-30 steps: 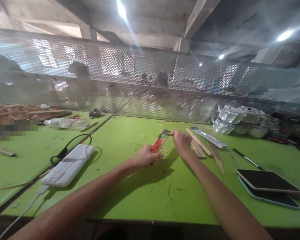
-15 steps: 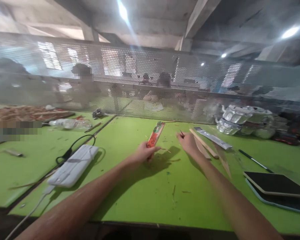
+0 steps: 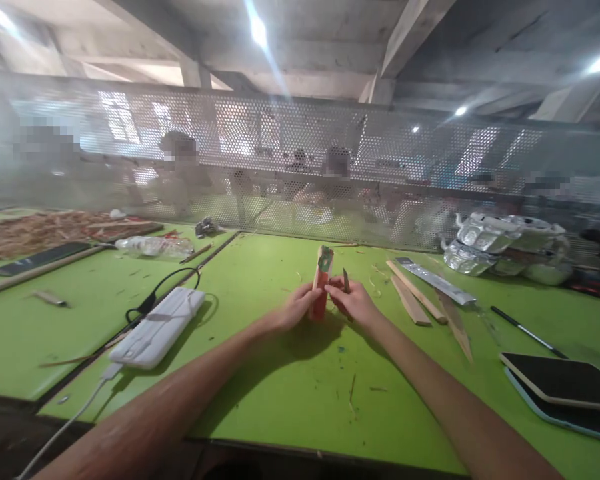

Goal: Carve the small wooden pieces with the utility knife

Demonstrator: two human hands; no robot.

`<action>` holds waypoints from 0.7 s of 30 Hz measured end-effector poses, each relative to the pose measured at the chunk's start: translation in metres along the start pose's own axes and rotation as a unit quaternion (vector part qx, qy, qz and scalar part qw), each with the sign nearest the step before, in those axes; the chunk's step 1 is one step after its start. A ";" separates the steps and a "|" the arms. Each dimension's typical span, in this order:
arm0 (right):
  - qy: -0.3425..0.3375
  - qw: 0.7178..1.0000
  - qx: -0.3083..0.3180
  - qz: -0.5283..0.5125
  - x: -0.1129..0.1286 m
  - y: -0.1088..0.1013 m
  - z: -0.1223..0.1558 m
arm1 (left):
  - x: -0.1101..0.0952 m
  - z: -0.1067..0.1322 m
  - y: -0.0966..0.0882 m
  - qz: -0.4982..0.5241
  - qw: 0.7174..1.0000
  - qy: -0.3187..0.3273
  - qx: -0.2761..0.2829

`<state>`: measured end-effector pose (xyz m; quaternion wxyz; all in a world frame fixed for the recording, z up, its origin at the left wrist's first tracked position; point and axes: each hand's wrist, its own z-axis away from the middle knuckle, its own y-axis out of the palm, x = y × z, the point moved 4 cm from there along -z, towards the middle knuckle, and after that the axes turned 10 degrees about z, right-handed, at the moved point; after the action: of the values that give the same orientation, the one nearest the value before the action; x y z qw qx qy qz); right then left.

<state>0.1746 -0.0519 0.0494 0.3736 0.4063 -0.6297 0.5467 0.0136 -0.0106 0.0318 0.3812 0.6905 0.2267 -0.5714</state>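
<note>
Above the green table, my left hand (image 3: 297, 308) grips a narrow wooden strip (image 3: 323, 265) whose face is coloured red with green near the top. The strip stands nearly upright, its far end pointing away from me. My right hand (image 3: 359, 303) is closed around a thin dark blade-like tool (image 3: 347, 280), which points up between the fingers; its exact kind is hard to make out. The right fingertips meet the strip's right side, close to my left thumb. Thin curled shavings (image 3: 375, 287) lie on the table just beyond my right hand.
To the right lie bare wooden strips (image 3: 411, 303), a silver packet (image 3: 437, 281), a pen (image 3: 527, 330), a dark tablet-like slab (image 3: 565, 380) and foil-wrapped bundles (image 3: 490, 233). A white power bank (image 3: 155, 327) with cables, a plastic bottle (image 3: 150, 247) and wood shavings (image 3: 45, 233) are left. A perforated screen (image 3: 290, 133) stands behind.
My right hand has moved left from beside the loose strips to the coloured strip, bringing the tool. The coloured strip has turned more upright, and the view has shifted slightly.
</note>
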 end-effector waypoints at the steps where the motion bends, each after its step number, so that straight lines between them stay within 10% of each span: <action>1: 0.009 1.000 -0.007 -0.014 -0.002 -0.002 -0.001 | -0.001 -0.001 0.001 -0.017 1.000 0.018 0.017; 15: 0.029 0.993 0.061 0.099 0.001 -0.035 0.000 | -0.005 0.004 0.006 -0.029 0.997 0.052 0.041; 21: 0.023 0.999 -0.020 -0.021 -0.019 -0.075 -0.011 | -0.021 0.020 0.016 0.016 0.969 -0.011 0.245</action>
<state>0.2513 -0.0441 0.0628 0.4075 0.3994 -0.6228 0.5354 0.0081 -0.0337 0.0548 0.2116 0.7603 0.0644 -0.6108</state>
